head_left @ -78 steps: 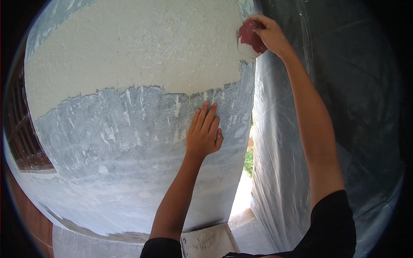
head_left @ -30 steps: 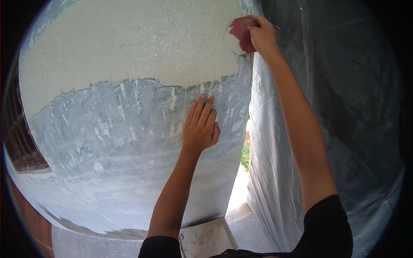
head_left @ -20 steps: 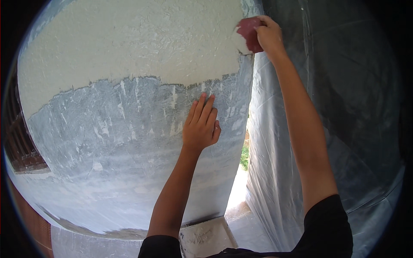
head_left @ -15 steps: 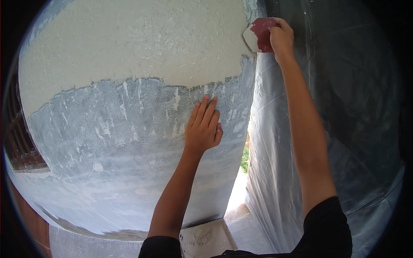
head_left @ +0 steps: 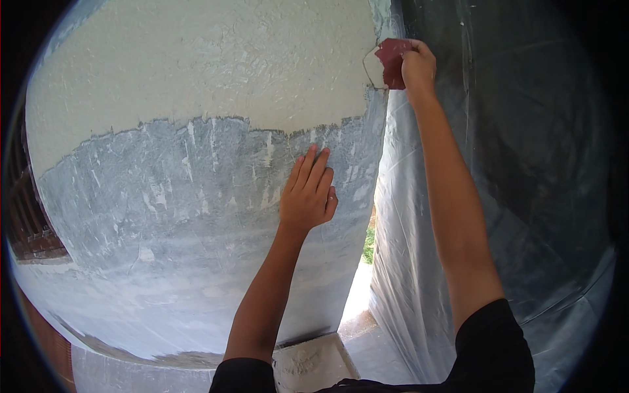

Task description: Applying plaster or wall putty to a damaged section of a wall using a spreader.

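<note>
A wall [head_left: 196,216] fills the view, with rough cream texture coat on its upper part and smooth grey-blue plaster below. My right hand [head_left: 418,64] is raised to the wall's right edge, gripping a dark red scraper [head_left: 393,60] whose pale blade touches the cream coat at the corner. My left hand [head_left: 308,193] lies flat on the grey plaster just under the ragged boundary, fingers together and pointing up, holding nothing.
Clear plastic sheeting [head_left: 498,196] hangs to the right of the wall's edge. A narrow gap [head_left: 367,262] between wall and sheeting shows daylight and greenery. A pale ledge [head_left: 314,363] sits at the wall's foot. Brickwork [head_left: 29,223] shows at far left.
My right hand with the red scraper has shifted slightly right along the wall's upper right corner, working back and forth. My left hand has stayed pressed on the grey plaster.
</note>
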Available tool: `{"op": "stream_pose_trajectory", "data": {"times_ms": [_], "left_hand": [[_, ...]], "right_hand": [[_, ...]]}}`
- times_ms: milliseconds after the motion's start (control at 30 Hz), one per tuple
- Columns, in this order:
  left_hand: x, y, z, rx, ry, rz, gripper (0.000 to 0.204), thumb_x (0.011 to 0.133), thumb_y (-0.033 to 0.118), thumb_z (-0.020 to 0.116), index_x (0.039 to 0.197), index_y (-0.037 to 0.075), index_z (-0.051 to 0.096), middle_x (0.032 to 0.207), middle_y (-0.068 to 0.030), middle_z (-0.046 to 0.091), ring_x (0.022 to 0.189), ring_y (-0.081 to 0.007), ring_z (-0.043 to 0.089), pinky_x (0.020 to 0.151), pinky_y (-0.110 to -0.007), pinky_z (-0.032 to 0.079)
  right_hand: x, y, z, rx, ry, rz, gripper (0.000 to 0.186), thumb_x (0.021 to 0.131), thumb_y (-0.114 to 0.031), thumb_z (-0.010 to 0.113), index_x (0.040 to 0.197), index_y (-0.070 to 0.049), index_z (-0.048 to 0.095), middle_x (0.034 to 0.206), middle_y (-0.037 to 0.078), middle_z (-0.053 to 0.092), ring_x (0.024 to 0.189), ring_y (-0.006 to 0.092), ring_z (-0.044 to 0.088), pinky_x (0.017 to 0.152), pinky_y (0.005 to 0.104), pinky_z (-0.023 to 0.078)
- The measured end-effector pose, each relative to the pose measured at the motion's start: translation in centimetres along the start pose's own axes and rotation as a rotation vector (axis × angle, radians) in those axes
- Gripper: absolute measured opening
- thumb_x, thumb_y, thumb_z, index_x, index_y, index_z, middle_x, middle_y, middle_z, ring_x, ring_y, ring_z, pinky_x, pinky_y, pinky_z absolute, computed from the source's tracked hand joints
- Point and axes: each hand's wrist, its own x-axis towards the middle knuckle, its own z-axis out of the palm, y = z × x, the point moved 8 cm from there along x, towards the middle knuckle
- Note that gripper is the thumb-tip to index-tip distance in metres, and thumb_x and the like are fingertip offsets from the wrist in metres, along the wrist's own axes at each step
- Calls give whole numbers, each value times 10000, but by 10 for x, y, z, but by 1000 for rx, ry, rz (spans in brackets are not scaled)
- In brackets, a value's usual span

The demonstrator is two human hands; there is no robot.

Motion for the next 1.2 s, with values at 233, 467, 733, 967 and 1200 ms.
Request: {"op": "stream_pose_trajectory", "data": {"times_ms": [233,467,733,967,1200], "left_hand": [[-2,-3,2,-6,15,-6,281,758,145,549,999,10,603,1353,-176,549,1353,-358,434,1118,-482,331],[-1,-3,-3,-11,22,-1,278,754,146,552,992,11,601,1354,-175,547,1355,-355,432,1117,-487,330],[-2,-3,-2,-46,20,8,292,743,112,570,1014,2,582,1342,-185,547,1342,-381,438,1087,-515,360],[-24,11,-3,-163,5,17,291,727,80,587,1010,21,560,1271,-171,574,1318,-399,457,1074,-540,362],[-155,81,-3,-367,-242,-182,261,749,76,595,1004,31,564,1166,-151,597,1213,-376,531,1003,-512,419]], "right_hand": [[-33,-30,-33,-18,322,-38,292,775,-36,499,1018,41,641,1028,182,653,940,292,630,877,347,481],[-79,-21,-44,207,149,185,324,829,-6,502,1149,45,508,1098,170,582,1012,254,597,906,362,476],[-171,18,-70,543,19,506,249,954,-10,486,1187,11,401,1185,184,532,1063,266,598,880,455,550],[-252,39,-103,507,-34,684,199,965,-14,483,1157,-3,431,1149,145,569,1010,231,627,848,419,563],[-358,57,-128,456,-192,927,171,956,-13,498,1125,-10,520,1085,107,622,974,192,643,870,379,558]]}}
